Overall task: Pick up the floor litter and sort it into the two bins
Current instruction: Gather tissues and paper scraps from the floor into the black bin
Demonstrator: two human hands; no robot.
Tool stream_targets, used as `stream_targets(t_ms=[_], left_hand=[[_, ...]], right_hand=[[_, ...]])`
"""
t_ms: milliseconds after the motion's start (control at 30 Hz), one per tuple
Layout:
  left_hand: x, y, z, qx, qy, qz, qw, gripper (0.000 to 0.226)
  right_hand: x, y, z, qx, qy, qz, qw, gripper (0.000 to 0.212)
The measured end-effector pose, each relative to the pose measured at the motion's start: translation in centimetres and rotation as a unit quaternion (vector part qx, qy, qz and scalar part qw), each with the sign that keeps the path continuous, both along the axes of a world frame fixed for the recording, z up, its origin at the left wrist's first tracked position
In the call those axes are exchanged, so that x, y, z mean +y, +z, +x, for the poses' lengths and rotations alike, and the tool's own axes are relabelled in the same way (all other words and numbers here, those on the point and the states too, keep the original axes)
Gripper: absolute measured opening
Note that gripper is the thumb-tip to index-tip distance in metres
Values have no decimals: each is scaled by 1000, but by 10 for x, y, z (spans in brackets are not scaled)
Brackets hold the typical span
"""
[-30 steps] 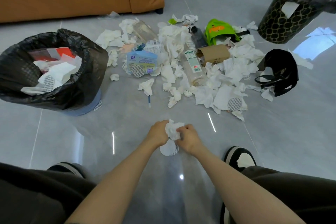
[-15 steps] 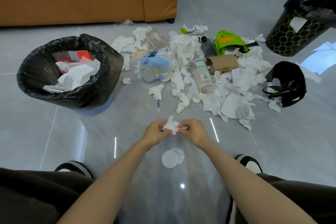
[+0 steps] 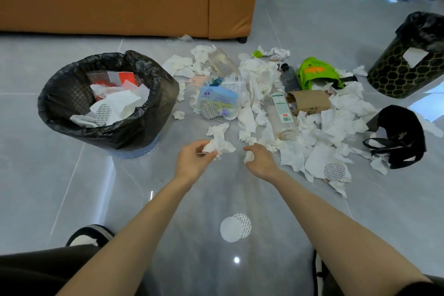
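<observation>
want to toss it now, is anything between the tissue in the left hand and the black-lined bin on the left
Nothing visible. The left hand holds the crumpled tissue right of the black-lined bin, with only floor between. The bin's mouth is open, partly filled with paper.

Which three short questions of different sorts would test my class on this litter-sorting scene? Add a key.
1. True or false: the left hand grips a tissue wad and the right hand grips a tissue scrap.
2. Which litter lies nearest the person? A clear bottle; B round discs; C brown paper bag.
3. Fill in: the black-lined bin with white paper showing inside stands on the person's ____ side.
Key: 1 true; 2 B; 3 left.
</observation>
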State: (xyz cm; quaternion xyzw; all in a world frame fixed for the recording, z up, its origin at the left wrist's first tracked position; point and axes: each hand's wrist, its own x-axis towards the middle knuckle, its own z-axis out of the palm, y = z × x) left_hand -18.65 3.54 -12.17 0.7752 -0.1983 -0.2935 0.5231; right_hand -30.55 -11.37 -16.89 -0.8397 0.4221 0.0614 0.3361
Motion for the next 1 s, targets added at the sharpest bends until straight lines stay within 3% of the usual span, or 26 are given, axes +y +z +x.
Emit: stream_targets(t_ms=[133, 233, 433, 567, 633, 767, 900, 1000], left_hand=[[4, 4, 17, -11, 1, 3, 1000, 31], [9, 4, 25, -15, 7, 2, 1000, 31], [18, 9, 36, -26, 11, 3, 1000, 33], [24, 19, 40, -29, 28, -12, 999, 33], [27, 27, 39, -31, 30, -20, 999, 33], [31, 42, 39, -42, 21, -33, 998, 30], [36, 58, 53, -45, 56, -55, 996, 30], [41, 74, 70, -52, 100, -70, 991, 29]], right_hand=[[-8, -20, 8, 114, 68, 5, 991, 59], [-1, -29, 6, 145, 79, -20, 986, 56], [32, -41, -13, 90, 83, -5, 993, 34], [55, -42, -18, 21, 78, -21, 997, 36], [57, -43, -21, 21, 67, -24, 997, 37], [58, -40, -30, 64, 71, 25, 995, 13], [66, -14, -4, -64, -98, 102, 988, 12], [72, 23, 41, -187, -177, 201, 945, 19]])
